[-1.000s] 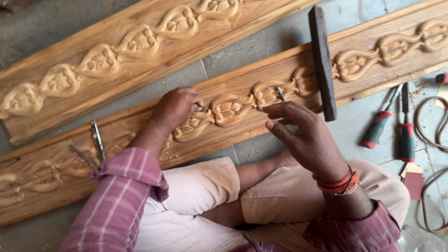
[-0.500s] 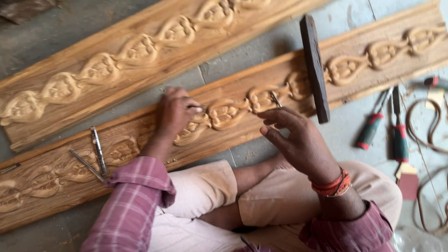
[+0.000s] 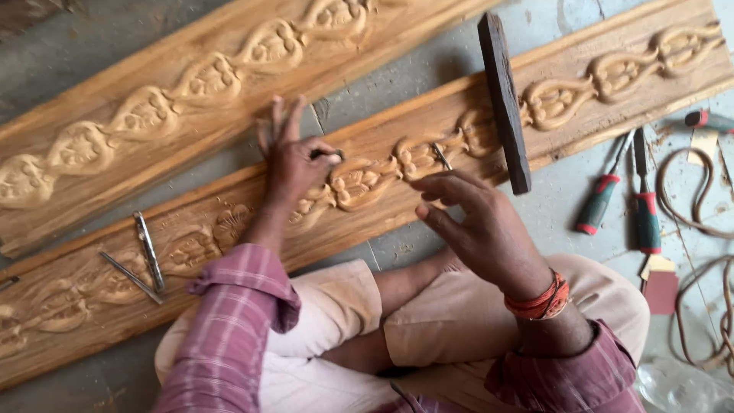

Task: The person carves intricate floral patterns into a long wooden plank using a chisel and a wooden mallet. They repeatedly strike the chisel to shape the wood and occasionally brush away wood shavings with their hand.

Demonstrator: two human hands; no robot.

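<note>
On the carved plank point(image 3: 397, 164), the left hand point(image 3: 294, 164) pinches a chisel point(image 3: 327, 154); the empty, half-open right hand point(image 3: 478, 222) hovers near another blade point(image 3: 440, 155) and risks a cut.

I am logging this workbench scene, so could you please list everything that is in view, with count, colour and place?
carved wooden board: 1, tan, under both hands, running left to right
second carved board: 1, tan, beyond the first
dark wooden bar: 1, dark brown, lying across the near board
small chisel: 1, metal, on the carving by the right hand
loose metal tools: 2, grey, on the near board at left
screwdriver-type tools: 2, red and green handles, floor at right
cord: 1, brown, far right
left hand: resting on the carving, pinching something small and dark
right hand: open, above the board edge
</note>
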